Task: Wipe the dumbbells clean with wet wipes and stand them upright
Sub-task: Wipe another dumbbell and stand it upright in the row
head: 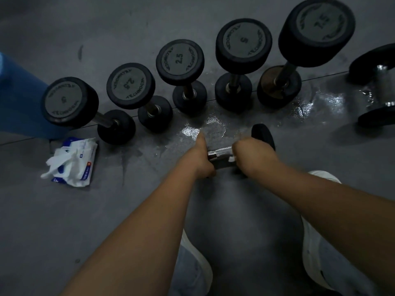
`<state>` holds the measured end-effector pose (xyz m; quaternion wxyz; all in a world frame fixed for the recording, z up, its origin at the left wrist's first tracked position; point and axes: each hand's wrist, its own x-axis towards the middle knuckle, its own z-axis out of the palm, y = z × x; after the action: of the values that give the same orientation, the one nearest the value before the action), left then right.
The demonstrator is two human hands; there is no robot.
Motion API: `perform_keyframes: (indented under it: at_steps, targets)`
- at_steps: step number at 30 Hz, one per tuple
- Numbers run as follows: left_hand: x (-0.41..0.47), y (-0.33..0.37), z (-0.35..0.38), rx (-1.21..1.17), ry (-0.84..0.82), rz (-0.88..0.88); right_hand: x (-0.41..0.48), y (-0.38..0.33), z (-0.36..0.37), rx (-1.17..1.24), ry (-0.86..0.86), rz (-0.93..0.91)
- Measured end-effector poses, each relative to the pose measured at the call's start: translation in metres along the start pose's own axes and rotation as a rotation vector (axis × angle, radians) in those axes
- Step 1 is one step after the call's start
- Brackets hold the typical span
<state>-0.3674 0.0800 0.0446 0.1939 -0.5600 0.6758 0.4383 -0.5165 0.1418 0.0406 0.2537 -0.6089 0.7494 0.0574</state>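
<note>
A black dumbbell (263,135) lies on the grey floor in front of me, its chrome handle (221,151) showing between my hands. My left hand (203,159) grips the handle's left end, index finger stretched forward. My right hand (253,153) is curled round the right part of the handle, with a white wet wipe (232,159) peeking out under it. Behind stands a row of several upright black dumbbells, from a 5 (69,102) on the left to a 7.5 (317,30) on the right.
An open pack of wet wipes (72,163) lies on the floor at the left, next to a blue object (19,97). Another dumbbell (376,86) lies on its side at the far right. The floor has wet patches (213,129). My white shoes (320,231) are below.
</note>
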Motion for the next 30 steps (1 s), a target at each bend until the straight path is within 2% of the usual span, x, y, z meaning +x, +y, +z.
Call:
perform_keyframes:
  at_steps: [3, 7, 11, 12, 15, 16, 19, 23, 27, 28, 30]
  targets:
    - [0.005, -0.001, -0.002, 0.007, 0.001, -0.003, 0.0, 0.005, 0.004, 0.085, 0.157, 0.091]
    - [0.003, -0.002, 0.0, 0.011, 0.005, 0.016, -0.021, 0.007, 0.023, 0.112, -0.051, 0.143]
    - [0.006, -0.003, -0.003, 0.001, 0.0, 0.013, 0.0, 0.005, 0.008, 0.167, 0.219, 0.197]
    - [0.006, -0.003, -0.003, 0.003, -0.001, 0.015, 0.003, 0.005, 0.006, 0.144, 0.211, 0.211]
    - [0.003, -0.003, 0.001, -0.001, 0.01, 0.03, -0.001, 0.003, 0.015, 0.073, 0.011, 0.123]
    - [0.004, -0.004, 0.001, -0.002, 0.008, 0.027, -0.001, 0.003, 0.016, 0.09, 0.016, 0.11]
    - [0.008, -0.004, -0.002, 0.008, 0.0, 0.011, 0.008, 0.005, 0.014, 0.223, 0.173, 0.195]
    - [0.003, -0.001, -0.001, 0.012, 0.004, 0.024, 0.002, -0.006, 0.017, 0.24, 0.022, 0.128]
    - [0.009, -0.001, -0.005, 0.01, -0.012, 0.007, 0.018, -0.017, 0.009, 0.383, 0.15, 0.102]
    - [0.008, -0.001, -0.005, 0.014, -0.013, 0.008, 0.017, -0.019, 0.011, 0.359, 0.114, 0.098]
    - [0.005, -0.001, -0.003, 0.011, -0.011, 0.021, 0.004, -0.026, 0.018, 0.279, -0.065, 0.076]
